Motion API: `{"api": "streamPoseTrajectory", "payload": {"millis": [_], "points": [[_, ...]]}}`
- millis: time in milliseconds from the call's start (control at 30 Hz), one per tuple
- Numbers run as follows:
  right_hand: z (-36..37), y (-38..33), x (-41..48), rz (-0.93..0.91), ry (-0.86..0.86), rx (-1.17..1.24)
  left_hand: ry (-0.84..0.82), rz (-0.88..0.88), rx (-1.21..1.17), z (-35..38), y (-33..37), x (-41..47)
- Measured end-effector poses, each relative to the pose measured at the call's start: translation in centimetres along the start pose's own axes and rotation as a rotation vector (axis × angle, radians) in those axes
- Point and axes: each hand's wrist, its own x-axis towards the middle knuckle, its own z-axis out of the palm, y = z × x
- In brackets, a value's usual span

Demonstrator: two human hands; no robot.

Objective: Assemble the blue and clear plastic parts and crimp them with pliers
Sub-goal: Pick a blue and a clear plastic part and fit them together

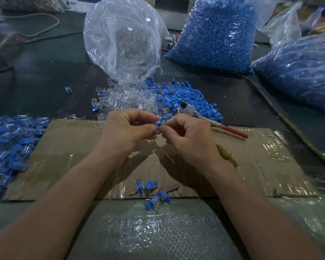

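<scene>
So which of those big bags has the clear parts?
The crumpled bag at back centre, its mouth open toward the loose pile; the upright bag and the far-right bag hold blue parts.

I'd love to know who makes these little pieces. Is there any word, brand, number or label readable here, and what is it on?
No readable text anywhere in this view.
Cardboard sheet: plain, shiny tape only, no print.
Bag of blue parts and clear bag: no labels show.
Pliers: no brand visible.
Blue and clear part pinched by left hand and right hand: too small to show markings.
</scene>
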Motion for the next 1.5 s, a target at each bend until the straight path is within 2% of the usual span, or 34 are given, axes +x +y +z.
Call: {"api": "streamPoseTrajectory", "payload": {"millis": [300, 500, 1200, 1500], "points": [[-0.3, -0.2, 0.0, -0.059, -0.059, 0.190, -0.047, -0.085, -0.223, -0.1, 0.1, -0.1], [-0.2, -0.1, 0.0, 0.011, -0.053, 0.373, -0.057, -0.142, -0.303, -0.1, 0.0, 0.1], [-0.1, 0.2, 0.1, -0.044, -0.037, 0.304, -0.086, -0.180, -0.361, -0.2, -1.1, 0.5], [0.0, 0.2, 0.1, -0.046, -0.067, 0.297, -0.069, -0.130, -0.197, -0.1, -0.8, 0.3]]}}
